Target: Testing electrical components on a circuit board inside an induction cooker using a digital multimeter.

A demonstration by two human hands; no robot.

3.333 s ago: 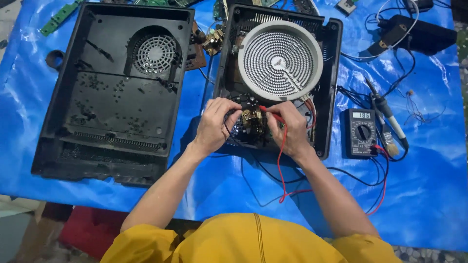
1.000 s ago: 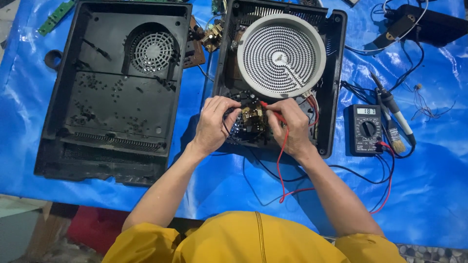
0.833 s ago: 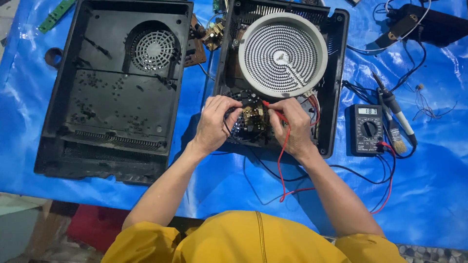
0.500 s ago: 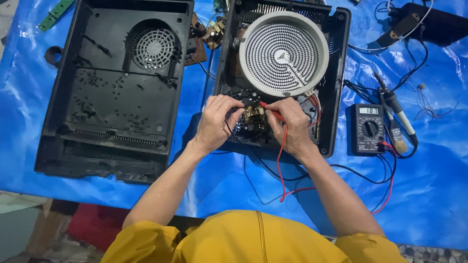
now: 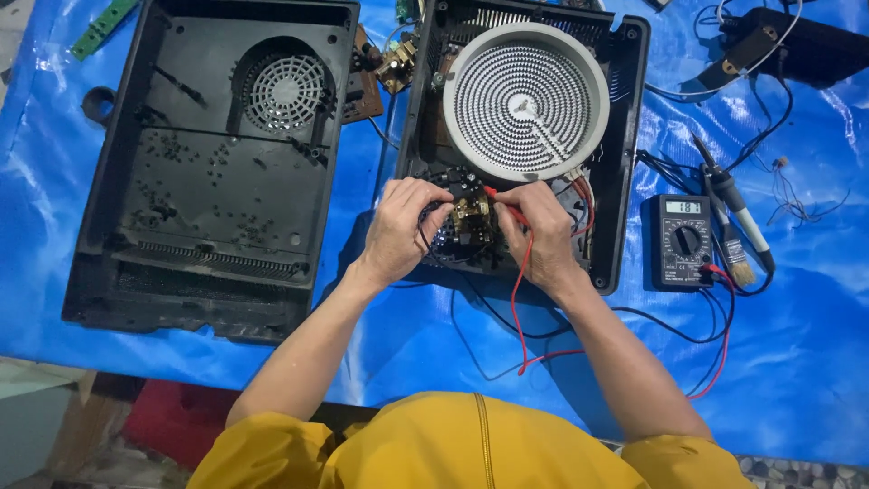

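Observation:
An opened black cooker base [image 5: 625,172] lies on a blue sheet, with a round white coil heating element [image 5: 527,100] in it. Below the coil sits a small part with copper windings [image 5: 471,219]. My right hand [image 5: 536,237] pinches a red probe [image 5: 503,205] and touches its tip to that part. My left hand [image 5: 402,225] holds a black probe against the same part from the left; its tip is hidden under my fingers. Red and black leads [image 5: 520,317] run to a black multimeter [image 5: 684,241] on the right.
The cooker's black bottom shell with a fan grille [image 5: 217,163] lies to the left. A soldering iron [image 5: 735,210] and a small brush [image 5: 731,263] lie beside the multimeter. A black box with cables [image 5: 797,45] is at the top right. A green circuit board [image 5: 101,25] sits top left.
Both hands have stayed on the part with the probes. The view has shifted slightly, nothing else moved.

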